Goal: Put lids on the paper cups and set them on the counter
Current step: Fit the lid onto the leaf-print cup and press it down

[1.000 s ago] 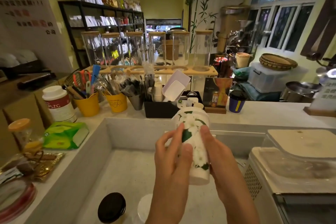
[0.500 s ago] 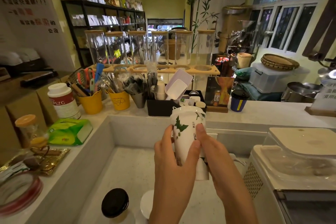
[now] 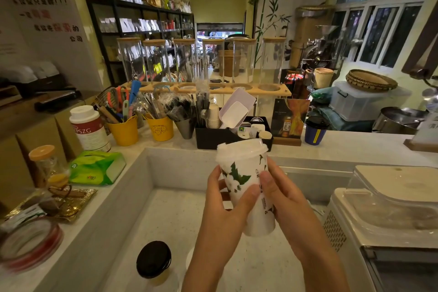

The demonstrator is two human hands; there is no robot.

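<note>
Held item: white paper cup with green-leaf and white-flower print (image 3: pixel 239 168), capped by a white plastic lid (image 3: pixel 241 148). Whether the lid is fully pressed home cannot be told.

Left hand (image 3: pixel 222 216): fingers (image 3: pixel 213 178) curled round the cup's left side, thumb laid across the printed front. Grip closed on the cup wall.

Right hand (image 3: pixel 286 204): thumb on the cup's front right, just beside the left thumb tip. The other fingers wrap behind the cup, mostly hidden. Grip also closed on the cup.

Cup attitude: tilted, with the lid end above and beyond the fingertips and the base below the right thumb. It is held in the air over the pale speckled lower worktop (image 3: pixel 166 216), touching no surface.

Raised pale stone counter (image 3: pixel 355 147): beyond the fingertips, apart from the cup.

Dark blue paper cup with black lid (image 3: pixel 315 135): stands on that counter, beyond and right of the right hand.

Round black lid on another cup (image 3: pixel 153 259): on the lower worktop, near and left of the left forearm.
</note>
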